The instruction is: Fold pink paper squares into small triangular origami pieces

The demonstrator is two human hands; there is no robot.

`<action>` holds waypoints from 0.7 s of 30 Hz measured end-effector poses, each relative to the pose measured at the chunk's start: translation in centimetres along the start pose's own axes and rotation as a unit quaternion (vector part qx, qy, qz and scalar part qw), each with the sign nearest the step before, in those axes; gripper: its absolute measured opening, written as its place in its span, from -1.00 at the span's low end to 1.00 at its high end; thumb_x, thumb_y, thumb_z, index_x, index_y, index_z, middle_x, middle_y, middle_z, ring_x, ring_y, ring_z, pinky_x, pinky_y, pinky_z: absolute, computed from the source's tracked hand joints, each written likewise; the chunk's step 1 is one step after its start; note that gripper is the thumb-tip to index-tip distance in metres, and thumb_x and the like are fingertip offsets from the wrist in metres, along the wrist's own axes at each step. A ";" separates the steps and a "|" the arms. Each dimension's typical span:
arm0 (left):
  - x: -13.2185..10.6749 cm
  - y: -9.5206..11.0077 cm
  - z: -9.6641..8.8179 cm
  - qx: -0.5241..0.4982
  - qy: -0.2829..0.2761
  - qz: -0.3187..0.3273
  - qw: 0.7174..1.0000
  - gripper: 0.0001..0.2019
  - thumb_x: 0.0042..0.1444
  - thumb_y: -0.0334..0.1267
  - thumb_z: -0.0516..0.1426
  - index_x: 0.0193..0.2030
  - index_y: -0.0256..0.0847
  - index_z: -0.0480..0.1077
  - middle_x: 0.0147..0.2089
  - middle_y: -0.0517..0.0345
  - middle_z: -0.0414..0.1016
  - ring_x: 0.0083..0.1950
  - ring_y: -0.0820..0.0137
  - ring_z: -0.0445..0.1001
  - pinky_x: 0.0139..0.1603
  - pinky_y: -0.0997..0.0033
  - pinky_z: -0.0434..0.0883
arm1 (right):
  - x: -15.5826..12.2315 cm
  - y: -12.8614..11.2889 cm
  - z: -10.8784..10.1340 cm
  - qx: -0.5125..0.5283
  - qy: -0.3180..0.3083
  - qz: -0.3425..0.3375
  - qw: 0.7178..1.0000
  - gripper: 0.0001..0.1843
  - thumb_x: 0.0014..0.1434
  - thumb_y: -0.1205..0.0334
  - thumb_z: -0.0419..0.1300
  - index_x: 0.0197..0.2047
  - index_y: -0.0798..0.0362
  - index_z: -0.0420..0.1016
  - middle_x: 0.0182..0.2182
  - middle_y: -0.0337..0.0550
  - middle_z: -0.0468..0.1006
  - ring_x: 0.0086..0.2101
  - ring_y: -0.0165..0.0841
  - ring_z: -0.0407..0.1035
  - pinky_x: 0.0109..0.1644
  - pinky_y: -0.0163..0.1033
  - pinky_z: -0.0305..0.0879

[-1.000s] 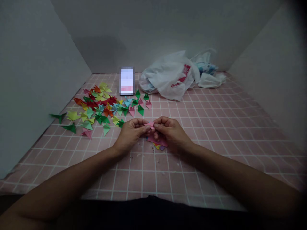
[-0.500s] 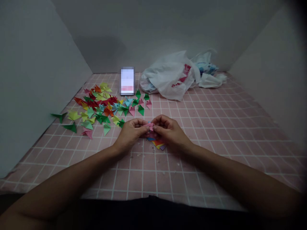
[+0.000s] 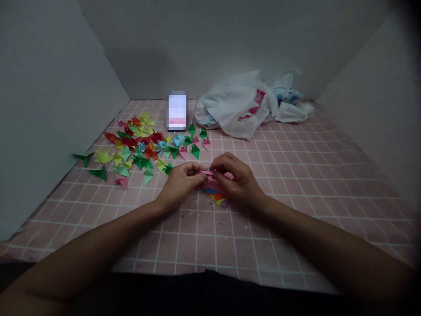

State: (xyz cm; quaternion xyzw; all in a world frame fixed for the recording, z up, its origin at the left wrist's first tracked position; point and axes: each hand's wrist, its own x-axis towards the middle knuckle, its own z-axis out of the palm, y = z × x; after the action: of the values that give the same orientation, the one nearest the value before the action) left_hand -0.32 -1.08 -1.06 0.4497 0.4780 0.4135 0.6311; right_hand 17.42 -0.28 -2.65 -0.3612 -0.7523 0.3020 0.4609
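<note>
A small folded piece of pink origami paper (image 3: 207, 172) is pinched between the fingertips of my left hand (image 3: 182, 184). My right hand (image 3: 237, 177) grips the same piece from the other side, thumb and forefinger closed at its right end. Just below and behind the fingers lies a stack of colored origami paper (image 3: 217, 197), with pink, blue, orange, yellow and purple showing. Part of that stack is hidden by my right hand. To the left spread many folded paper cranes (image 3: 141, 161) in green, red, yellow, orange, blue and pink.
A phone (image 3: 177, 110) with a lit, blurred screen stands upright at the back. Right of it lies a crumpled white plastic bag (image 3: 230, 105), with another bag (image 3: 287, 94) beyond. Walls enclose three sides of the pink checked tablecloth (image 3: 296, 175). Tiny scraps dot the cloth near me.
My right hand has risen slightly and its fingers have shifted along the pink paper. More pink paper shows beneath it. The whole view has moved a little.
</note>
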 end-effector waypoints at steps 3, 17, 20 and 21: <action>-0.1 0.2 0.1 -0.014 -0.003 0.000 1.000 -0.83 -0.05 -0.31 0.34 -0.32 -0.31 0.50 -0.43 0.21 0.51 -0.42 0.52 0.47 -0.30 0.48 0.46 | -0.1 0.0 -0.2 -0.035 -0.009 -0.040 0.999 -0.79 0.19 0.51 0.10 -0.32 -0.01 0.43 -0.36 -0.19 0.46 -0.29 -0.34 0.38 -0.18 -0.20 0.29; -0.2 0.4 -0.1 -0.035 -0.015 0.014 0.999 -0.86 -0.04 -0.31 0.32 -0.31 -0.28 0.52 -0.40 0.18 0.56 -0.41 0.49 0.51 -0.23 0.42 0.52 | 0.1 0.2 -0.6 -0.019 -0.015 -0.048 0.999 -0.83 0.24 0.39 0.12 -0.33 -0.02 0.47 -0.40 -0.19 0.52 -0.34 -0.33 0.42 -0.24 -0.19 0.31; -0.2 0.4 -0.1 -0.041 -0.017 0.014 0.999 -0.84 -0.05 -0.31 0.32 -0.30 -0.29 0.53 -0.40 0.18 0.56 -0.40 0.50 0.52 -0.24 0.44 0.52 | 0.1 0.3 -0.7 -0.015 -0.014 -0.053 0.998 -0.83 0.24 0.41 0.12 -0.33 -0.01 0.47 -0.40 -0.19 0.52 -0.35 -0.34 0.42 -0.24 -0.20 0.31; -0.2 0.4 -0.1 -0.041 -0.016 0.013 0.999 -0.83 -0.05 -0.31 0.33 -0.30 -0.29 0.52 -0.41 0.19 0.56 -0.40 0.50 0.52 -0.24 0.45 0.52 | 0.1 0.3 -0.7 -0.016 -0.010 -0.048 0.999 -0.83 0.24 0.41 0.12 -0.32 -0.01 0.47 -0.39 -0.19 0.52 -0.35 -0.35 0.41 -0.24 -0.20 0.31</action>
State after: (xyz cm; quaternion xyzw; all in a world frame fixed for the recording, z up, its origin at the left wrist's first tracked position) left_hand -0.48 -1.18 -0.59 0.4366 0.4448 0.4338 0.6506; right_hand 18.07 0.02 -2.55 -0.3294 -0.7779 0.2708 0.4616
